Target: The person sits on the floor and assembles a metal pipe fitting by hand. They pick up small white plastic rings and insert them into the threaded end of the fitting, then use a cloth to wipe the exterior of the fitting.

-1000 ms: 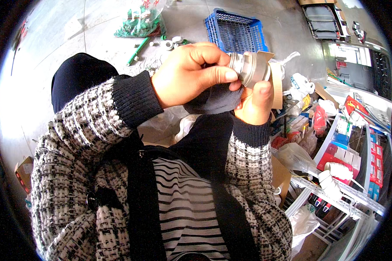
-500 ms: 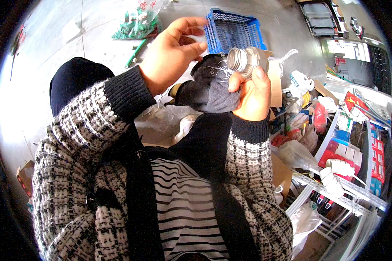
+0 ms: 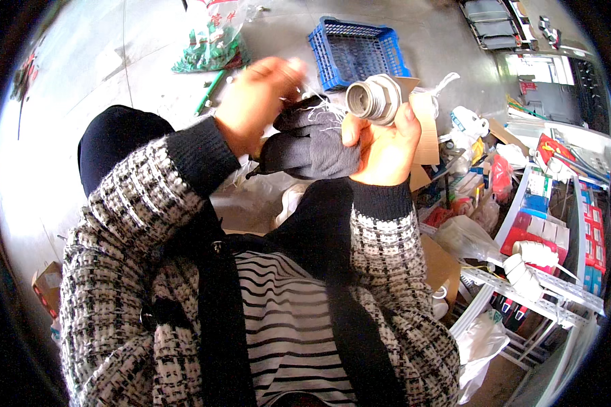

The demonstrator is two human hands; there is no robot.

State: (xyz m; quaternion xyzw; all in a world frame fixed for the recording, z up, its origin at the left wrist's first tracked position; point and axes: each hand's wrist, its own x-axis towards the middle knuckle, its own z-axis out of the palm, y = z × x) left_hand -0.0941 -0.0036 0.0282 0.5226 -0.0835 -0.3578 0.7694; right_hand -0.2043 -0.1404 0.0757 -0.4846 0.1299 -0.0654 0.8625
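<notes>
My right hand [image 3: 389, 150] is closed around a metal pipe fitting [image 3: 375, 100] with a hex collar. The fitting's threaded open end points left and toward me. My left hand [image 3: 256, 102] is raised to the left of it, apart from the fitting, and its fingers are smeared by motion. Loose white strands [image 3: 327, 107] spread between the two hands. What the left fingers hold, if anything, I cannot make out. Below the strands, a grey and black cloth item [image 3: 312, 150], perhaps a work glove, lies beside my right hand.
Beyond my hands a blue plastic crate [image 3: 363, 51] stands on the floor. A clear bag of green pieces [image 3: 207, 51] and a green rod [image 3: 212, 91] lie at the far left. To the right are a cluttered pile of bags and boxes [image 3: 478, 183] and a white metal rack [image 3: 516, 305].
The fitting has turned so its open end faces me more, and it has shifted slightly left. My left hand has moved down and left, away from the crate. White strands on the fitting show less.
</notes>
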